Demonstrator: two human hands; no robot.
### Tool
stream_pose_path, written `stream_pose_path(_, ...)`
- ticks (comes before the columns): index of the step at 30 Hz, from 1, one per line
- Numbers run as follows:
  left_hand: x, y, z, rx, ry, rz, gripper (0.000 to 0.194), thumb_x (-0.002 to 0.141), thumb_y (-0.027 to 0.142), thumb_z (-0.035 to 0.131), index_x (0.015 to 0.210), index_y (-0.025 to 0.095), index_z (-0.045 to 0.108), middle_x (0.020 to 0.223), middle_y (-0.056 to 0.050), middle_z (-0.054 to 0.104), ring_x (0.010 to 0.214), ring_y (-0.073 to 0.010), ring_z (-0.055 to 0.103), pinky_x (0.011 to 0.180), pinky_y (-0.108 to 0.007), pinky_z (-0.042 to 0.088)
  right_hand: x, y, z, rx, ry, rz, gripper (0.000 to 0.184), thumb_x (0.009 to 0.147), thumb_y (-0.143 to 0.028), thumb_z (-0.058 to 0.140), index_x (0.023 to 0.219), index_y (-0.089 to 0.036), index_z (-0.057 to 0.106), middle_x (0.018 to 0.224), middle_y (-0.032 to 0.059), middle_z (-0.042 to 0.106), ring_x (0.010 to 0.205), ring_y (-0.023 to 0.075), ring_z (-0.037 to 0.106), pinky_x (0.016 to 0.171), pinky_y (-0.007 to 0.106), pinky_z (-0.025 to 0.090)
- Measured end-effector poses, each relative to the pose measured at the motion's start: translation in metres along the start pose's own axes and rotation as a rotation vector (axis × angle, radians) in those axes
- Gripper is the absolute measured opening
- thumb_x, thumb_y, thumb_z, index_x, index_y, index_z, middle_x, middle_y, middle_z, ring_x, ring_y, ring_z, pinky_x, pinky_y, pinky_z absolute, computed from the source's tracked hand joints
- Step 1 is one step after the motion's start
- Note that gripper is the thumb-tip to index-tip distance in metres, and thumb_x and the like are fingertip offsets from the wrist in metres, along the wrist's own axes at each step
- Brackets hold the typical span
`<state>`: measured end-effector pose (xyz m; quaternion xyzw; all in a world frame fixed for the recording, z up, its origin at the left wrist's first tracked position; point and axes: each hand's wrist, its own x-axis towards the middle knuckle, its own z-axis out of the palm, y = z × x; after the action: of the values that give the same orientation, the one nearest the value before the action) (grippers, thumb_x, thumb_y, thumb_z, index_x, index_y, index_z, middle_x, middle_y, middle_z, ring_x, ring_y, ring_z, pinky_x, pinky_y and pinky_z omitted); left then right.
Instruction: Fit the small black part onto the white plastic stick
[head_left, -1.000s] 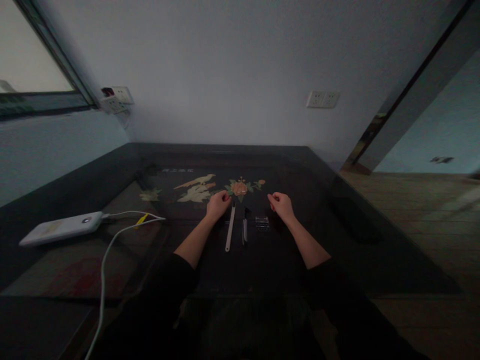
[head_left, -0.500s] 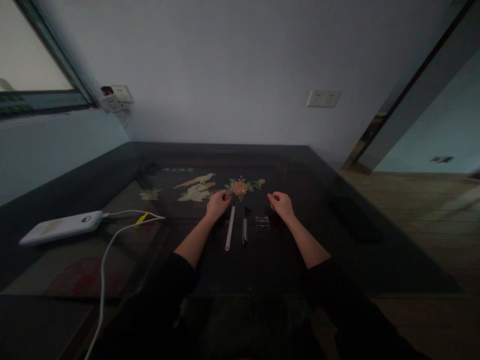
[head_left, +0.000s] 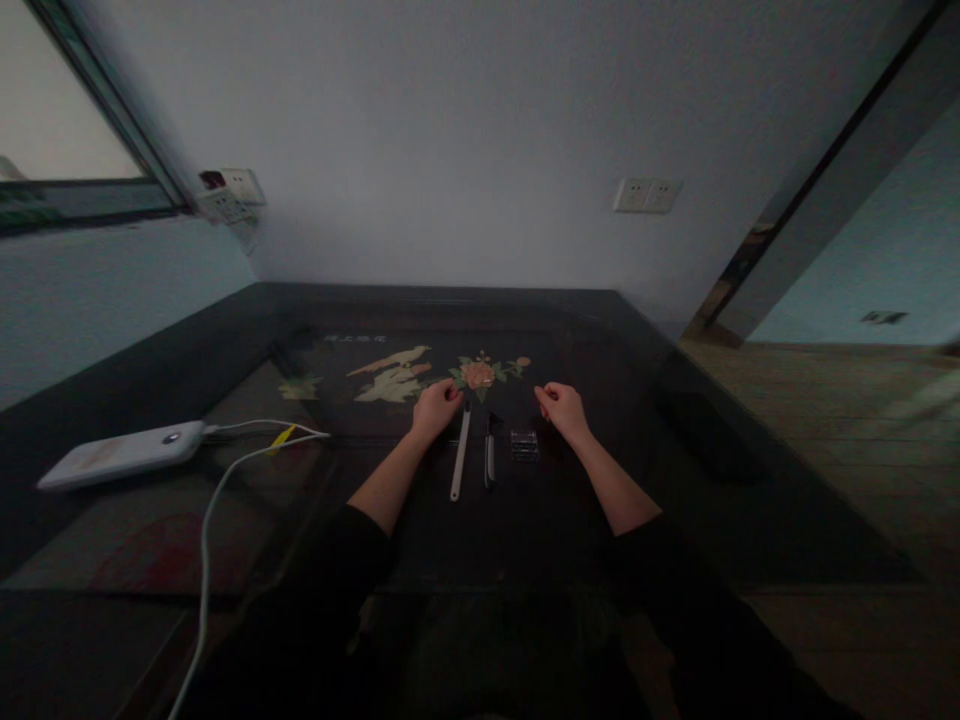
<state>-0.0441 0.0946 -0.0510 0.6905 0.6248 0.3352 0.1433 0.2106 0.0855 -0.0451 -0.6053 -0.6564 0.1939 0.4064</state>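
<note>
Hands [head_left: 437,408] [head_left: 562,411] curled, flanking white stick [head_left: 461,452]; approx. same pos. as prev.

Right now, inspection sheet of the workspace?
Surface: dark glossy tabletop, bird-and-flower picture.
Things: long thin white tool, slim black-and-silver tool, small clear plastic case, side by side between the hands.
Clutter: white oblong device, left; dim dark shape, right, unclear.
Hands: left hand, right hand, both curled, nothing seen held.
Cables: white cable, yellow tag, attached to device.
Surroundings: pale wall, white sockets, wooden floor.
</note>
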Motion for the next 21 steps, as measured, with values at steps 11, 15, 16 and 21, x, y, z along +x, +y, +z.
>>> stream_pose_path(11, 0.0002, -0.0004, 0.0007, 0.003, -0.004, -0.002, 0.022, 0.075, 0.030, 0.050, 0.060, 0.019, 0.037, 0.057, 0.004, 0.042, 0.055, -0.0109, 0.038, 0.054, -0.023, 0.025, 0.0005, 0.0016, 0.0004, -0.007, -0.001, -0.007, 0.038, 0.082, -0.043, 0.048, 0.051, -0.021, 0.047, 0.042, -0.0013, 0.054, 0.041, 0.0131, 0.052, 0.050, 0.024, 0.037)
stream_pose_path(15, 0.0005, -0.0006, 0.0007, 0.002, -0.008, 0.000, 0.023, 0.076, 0.030, 0.049, 0.060, 0.020, 0.036, 0.056, 0.004, 0.041, 0.055, -0.0111, 0.038, 0.054, -0.023, 0.025, -0.0001, 0.0005, -0.0005, -0.012, -0.002, -0.014, 0.038, 0.082, -0.043, 0.048, 0.050, -0.021, 0.047, 0.043, -0.0009, 0.055, 0.042, 0.0132, 0.052, 0.052, 0.024, 0.039)
stream_pose_path(16, 0.0005, -0.0006, 0.0008, 0.001, -0.008, -0.001, 0.023, 0.076, 0.030, 0.049, 0.060, 0.020, 0.035, 0.056, 0.004, 0.041, 0.055, -0.0113, 0.038, 0.054, -0.023, 0.025, -0.0001, 0.0004, -0.0006, -0.013, -0.002, -0.016, 0.038, 0.082, -0.043, 0.048, 0.050, -0.021, 0.047, 0.043, -0.0007, 0.055, 0.042, 0.0133, 0.052, 0.052, 0.024, 0.039)
stream_pose_path(21, 0.0000, -0.0007, 0.0009, -0.006, -0.007, -0.002, 0.023, 0.076, 0.030, 0.050, 0.060, 0.020, 0.036, 0.056, 0.004, 0.041, 0.056, -0.0115, 0.038, 0.054, -0.023, 0.025, 0.0002, 0.0008, -0.0002, -0.017, -0.003, -0.018, 0.039, 0.082, -0.044, 0.047, 0.050, -0.021, 0.047, 0.043, -0.0008, 0.055, 0.042, 0.0131, 0.051, 0.050, 0.024, 0.038)
